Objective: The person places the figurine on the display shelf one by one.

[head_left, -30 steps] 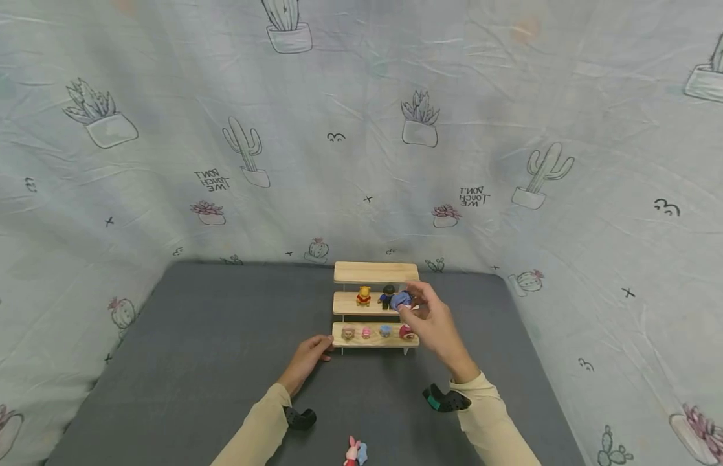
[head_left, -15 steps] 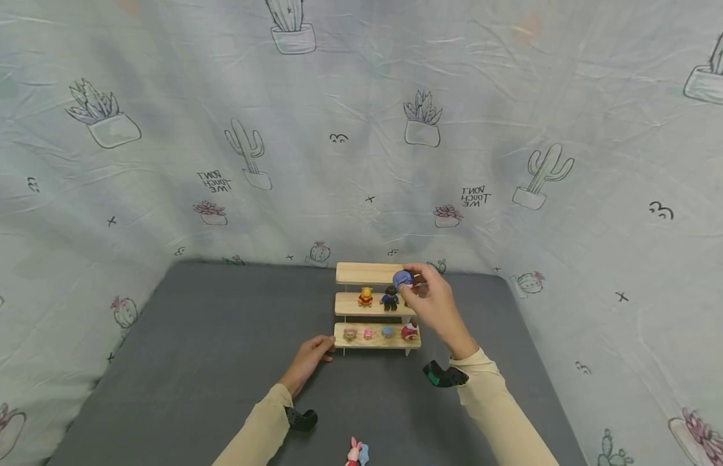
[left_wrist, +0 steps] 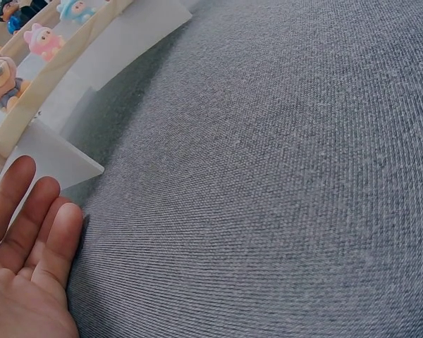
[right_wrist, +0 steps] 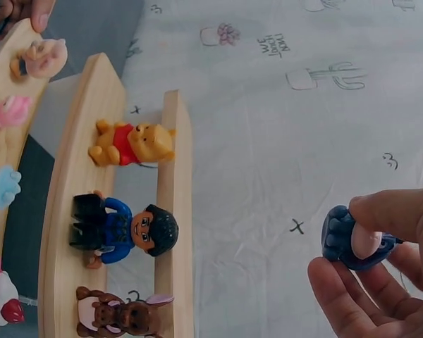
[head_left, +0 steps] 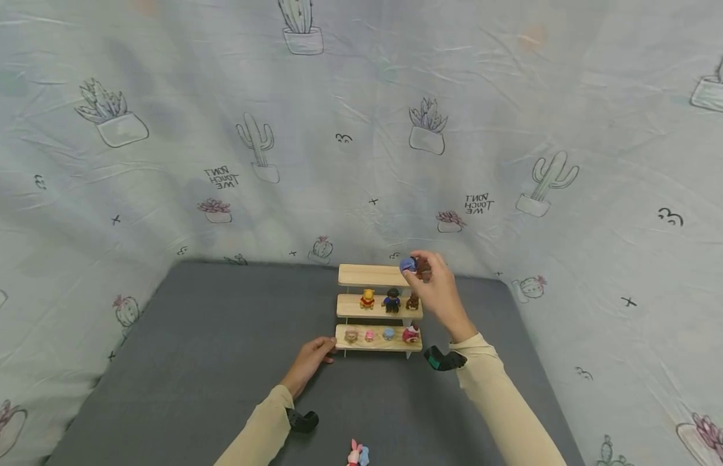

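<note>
A wooden display shelf [head_left: 367, 275] has three tiers. My right hand [head_left: 435, 285] pinches a small blue toy figure [right_wrist: 344, 236] with a pale pink patch between thumb and fingers. In the head view it overlaps the right end of the top tier. My left hand [head_left: 307, 364] touches the left end of the bottom tier with a fingertip; its other fingers [left_wrist: 65, 229] are straight beside the clear support. On the middle tier sit a Winnie the Pooh figure [right_wrist: 135, 143], a black-haired doll in blue [right_wrist: 123, 227] and a brown kangaroo figure [right_wrist: 120, 313].
Several small figures, such as a pink one [left_wrist: 42, 42], stand along the bottom tier. A pink Piglet figure and a light blue piece [head_left: 364, 455] lie at the near edge of the grey table [head_left: 233, 323]. A cactus-print cloth [head_left: 361, 175] hangs behind.
My right hand has lifted the blue figure from the middle tier's right end to the top tier's height, uncovering the kangaroo figure. My left hand stays at the shelf's end.
</note>
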`<state>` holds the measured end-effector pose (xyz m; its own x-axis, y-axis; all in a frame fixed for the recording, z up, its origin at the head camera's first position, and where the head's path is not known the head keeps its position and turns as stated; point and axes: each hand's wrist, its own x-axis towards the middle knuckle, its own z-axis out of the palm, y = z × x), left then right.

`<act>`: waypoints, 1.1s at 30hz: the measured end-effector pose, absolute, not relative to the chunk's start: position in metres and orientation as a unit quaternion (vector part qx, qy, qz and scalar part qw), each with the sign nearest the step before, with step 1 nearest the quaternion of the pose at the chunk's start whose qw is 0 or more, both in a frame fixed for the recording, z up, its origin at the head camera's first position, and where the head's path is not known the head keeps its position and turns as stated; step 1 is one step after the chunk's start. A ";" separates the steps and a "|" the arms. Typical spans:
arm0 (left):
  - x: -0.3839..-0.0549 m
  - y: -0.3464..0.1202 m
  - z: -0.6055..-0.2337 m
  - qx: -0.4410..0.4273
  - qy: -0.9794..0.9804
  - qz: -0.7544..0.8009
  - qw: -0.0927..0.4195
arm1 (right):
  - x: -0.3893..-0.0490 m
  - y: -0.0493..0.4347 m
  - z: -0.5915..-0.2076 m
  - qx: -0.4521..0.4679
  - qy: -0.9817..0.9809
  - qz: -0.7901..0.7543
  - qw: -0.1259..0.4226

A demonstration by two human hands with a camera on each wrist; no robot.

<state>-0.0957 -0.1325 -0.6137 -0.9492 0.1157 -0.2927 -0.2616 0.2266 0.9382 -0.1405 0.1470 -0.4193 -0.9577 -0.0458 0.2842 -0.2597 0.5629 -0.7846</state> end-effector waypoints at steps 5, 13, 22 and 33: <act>-0.095 -0.133 -0.613 -0.043 0.771 0.617 0.149 | -0.149 0.149 -0.422 0.078 -0.880 0.453 0.118; -0.094 -0.133 -0.612 -0.046 0.772 0.617 0.145 | -0.161 0.149 -0.428 0.063 -0.881 0.452 0.126; -0.095 -0.131 -0.614 -0.054 0.770 0.620 0.142 | -0.170 0.151 -0.434 0.057 -0.893 0.427 0.130; -0.095 -0.132 -0.613 -0.048 0.757 0.635 0.147 | -0.182 0.154 -0.445 0.056 -0.906 0.401 0.126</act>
<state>-0.0953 -0.1316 -0.6133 -0.9522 0.1131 -0.2838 -0.2597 0.1899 0.9468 -0.1815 0.1535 -0.4452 -0.9621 -0.0001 0.2726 -0.2019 0.6722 -0.7123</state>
